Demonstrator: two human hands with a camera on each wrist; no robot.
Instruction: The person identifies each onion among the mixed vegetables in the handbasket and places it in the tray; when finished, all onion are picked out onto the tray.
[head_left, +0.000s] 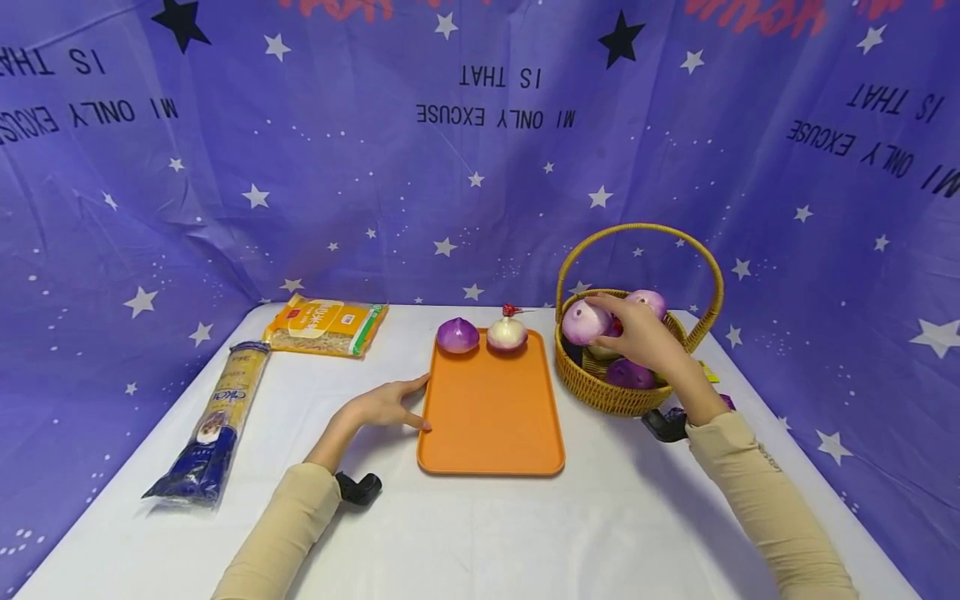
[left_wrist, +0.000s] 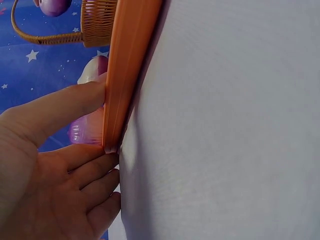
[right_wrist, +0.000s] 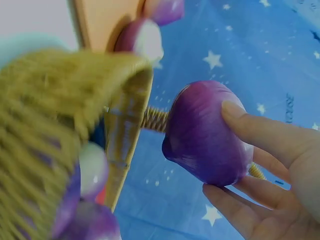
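My right hand (head_left: 637, 333) grips a purple onion (head_left: 585, 322) just above the left rim of the wicker basket (head_left: 600, 392); in the right wrist view the onion (right_wrist: 207, 135) sits between thumb and fingers (right_wrist: 260, 131). More purple onions (head_left: 628, 373) lie inside the basket. An orange tray (head_left: 491, 417) lies in the middle of the table, with a purple onion (head_left: 457, 335) and a paler onion (head_left: 507, 334) at its far end. My left hand (head_left: 390, 406) rests flat against the tray's left edge (left_wrist: 125, 75), fingers (left_wrist: 60, 107) straight.
A white table (head_left: 480, 525) stands before a purple starry backdrop. A yellow packet (head_left: 326, 325) lies at the back left, and a long blue noodle pack (head_left: 217, 421) lies along the left side. The basket's tall handle (head_left: 641, 229) arches above my right hand.
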